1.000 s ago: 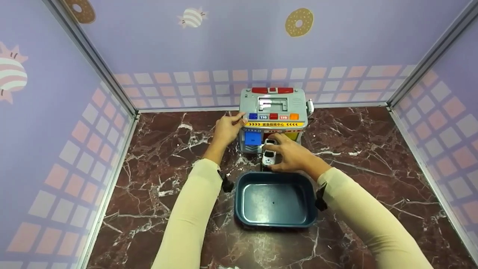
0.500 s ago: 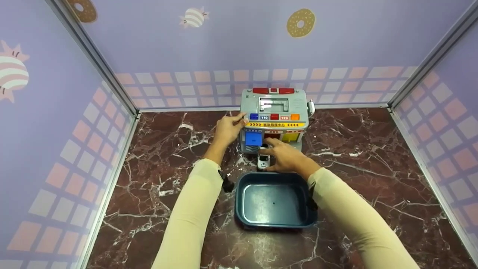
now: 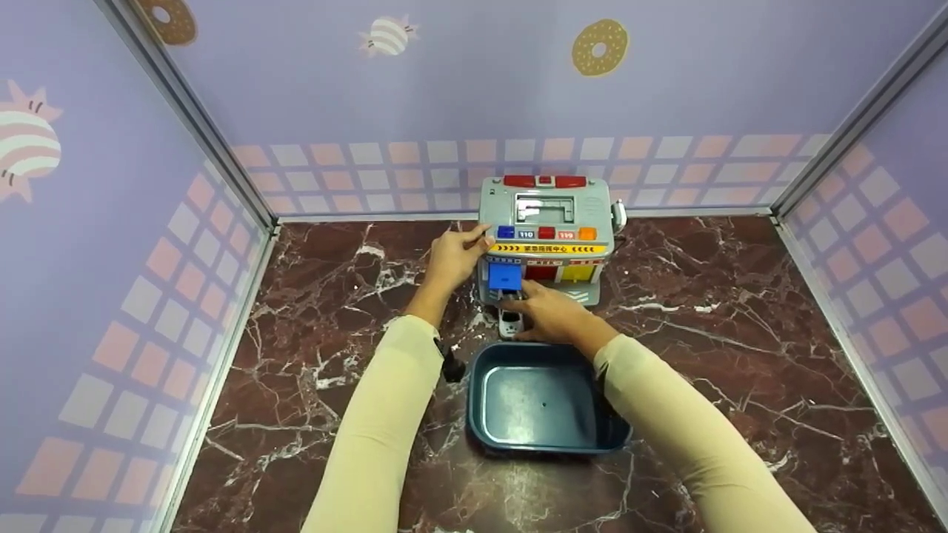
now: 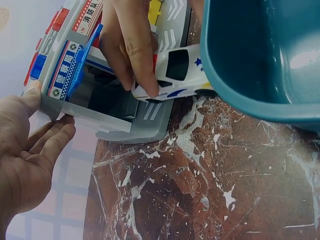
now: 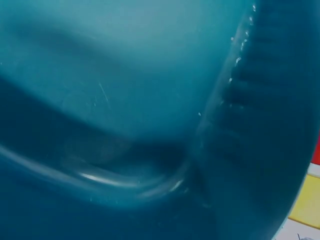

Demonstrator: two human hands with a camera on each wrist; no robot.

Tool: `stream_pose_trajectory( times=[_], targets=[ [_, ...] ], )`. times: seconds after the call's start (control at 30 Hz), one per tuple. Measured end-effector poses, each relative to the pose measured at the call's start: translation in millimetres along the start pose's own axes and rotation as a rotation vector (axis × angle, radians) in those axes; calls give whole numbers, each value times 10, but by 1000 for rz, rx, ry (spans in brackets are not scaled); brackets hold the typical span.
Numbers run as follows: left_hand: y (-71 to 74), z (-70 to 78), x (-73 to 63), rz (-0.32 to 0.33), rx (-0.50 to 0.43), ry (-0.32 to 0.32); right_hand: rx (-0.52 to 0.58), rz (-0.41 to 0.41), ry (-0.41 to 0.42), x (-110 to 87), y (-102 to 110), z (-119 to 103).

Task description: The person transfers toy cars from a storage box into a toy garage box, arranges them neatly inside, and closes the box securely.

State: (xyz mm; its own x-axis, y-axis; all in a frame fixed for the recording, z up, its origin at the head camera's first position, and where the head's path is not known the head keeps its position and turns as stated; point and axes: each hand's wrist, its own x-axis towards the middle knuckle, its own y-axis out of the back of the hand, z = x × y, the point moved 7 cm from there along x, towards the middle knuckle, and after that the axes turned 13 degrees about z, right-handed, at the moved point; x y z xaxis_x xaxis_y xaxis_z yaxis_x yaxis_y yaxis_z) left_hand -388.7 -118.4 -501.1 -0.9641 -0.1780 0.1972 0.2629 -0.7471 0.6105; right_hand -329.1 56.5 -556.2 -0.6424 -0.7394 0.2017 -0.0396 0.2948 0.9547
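Observation:
A grey toy emergency station (image 3: 498, 203) stands against the back wall, with a red, a yellow and a blue door (image 3: 505, 277). In the left wrist view the blue flap (image 4: 84, 62) is tilted up, showing a dark bay behind it. My left hand (image 3: 453, 259) holds the station's front left roof edge between thumb and fingers. A white toy car (image 3: 509, 324) with blue stars lies in front of the blue door. My right hand (image 3: 552, 314) grips the car by its sides; its front end points at the bay in the left wrist view (image 4: 180, 72).
A dark teal plastic basin (image 3: 548, 426) sits close in front of the station, under my right wrist; it fills most of the right wrist view. The table (image 3: 333, 414) is reddish-brown marbled, with patterned walls (image 3: 415, 89) on three sides. A white handset (image 3: 619, 215) hangs on the station's right side.
My right hand has moved left with the toy car, from before the red door to before the blue door. My left hand has stayed at the roof edge.

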Motion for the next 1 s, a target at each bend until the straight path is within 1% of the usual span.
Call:
stream_pose_trajectory(
  times=[0.1, 0.37, 0.63, 0.73, 0.83, 1.0],
  targets=[
    [-6, -1, -1, 2, -3, -1, -1, -1, 2, 25, -30, -20],
    [-12, -9, 9, 5, 4, 0, 8, -36, -39, 68, -90, -18],
    [-9, -6, 14, 2, 11, 1, 11, -31, -23, 83, -111, -39],
    [-8, -4, 10, 6, 18, -2, 7, -23, -24, 91, -112, -53],
    [-11, -8, 9, 4, 5, 2, -9, -1, -19, 97, -102, -66],
    [-12, -18, 11, 2, -2, -3, -28, 48, 12, 111, -79, -84]
  ],
)
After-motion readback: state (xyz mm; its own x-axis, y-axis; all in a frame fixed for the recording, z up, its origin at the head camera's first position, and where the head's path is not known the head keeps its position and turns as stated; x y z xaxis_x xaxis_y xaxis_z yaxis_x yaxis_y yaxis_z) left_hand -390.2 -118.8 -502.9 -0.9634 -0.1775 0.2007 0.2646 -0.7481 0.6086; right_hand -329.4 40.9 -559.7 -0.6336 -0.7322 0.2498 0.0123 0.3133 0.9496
